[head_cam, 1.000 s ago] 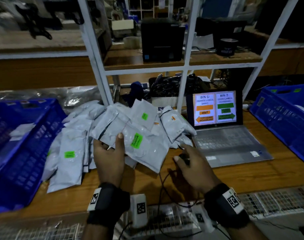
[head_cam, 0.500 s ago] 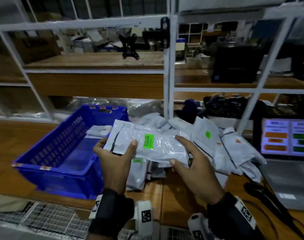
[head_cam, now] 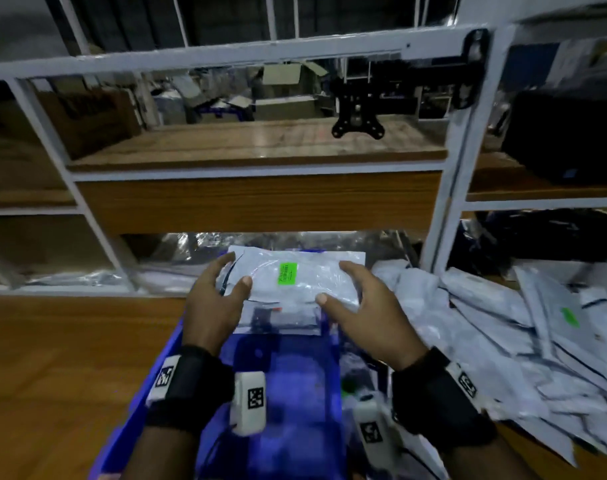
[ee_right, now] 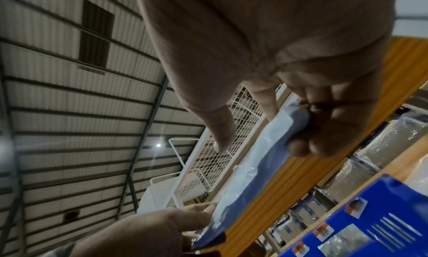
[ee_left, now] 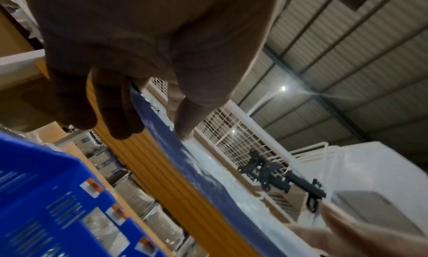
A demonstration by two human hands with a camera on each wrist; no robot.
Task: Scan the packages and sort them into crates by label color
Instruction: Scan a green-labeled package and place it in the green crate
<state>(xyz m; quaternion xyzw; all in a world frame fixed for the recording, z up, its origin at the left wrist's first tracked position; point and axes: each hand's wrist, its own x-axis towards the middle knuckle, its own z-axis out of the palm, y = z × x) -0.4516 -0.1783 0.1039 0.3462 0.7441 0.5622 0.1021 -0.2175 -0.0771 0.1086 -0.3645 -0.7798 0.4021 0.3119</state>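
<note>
Package [head_cam: 296, 278] now carried over the blue crate [head_cam: 288, 393], up from beside it. Left hand [head_cam: 213, 299] and right hand [head_cam: 367, 306] grasp its short ends; long axis spans hand to hand, crate directly below.

each arm has a wide black band around the wrist, just behind the left hand [head_cam: 214, 306] and the right hand [head_cam: 367, 313]. the bands look soft, like cloth. a small white tag sits on the outer side of each band, and each tag has a black square pattern like a little maze. a white box hangs on the inner side of each wrist. the left white box [head_cam: 250, 403] has rounded corners and a black square pattern on its face. the right white box [head_cam: 373, 429] has the same kind of pattern. thin black cables run down from under the boxes. the arms below the bands are bare, with no sleeves.
</note>
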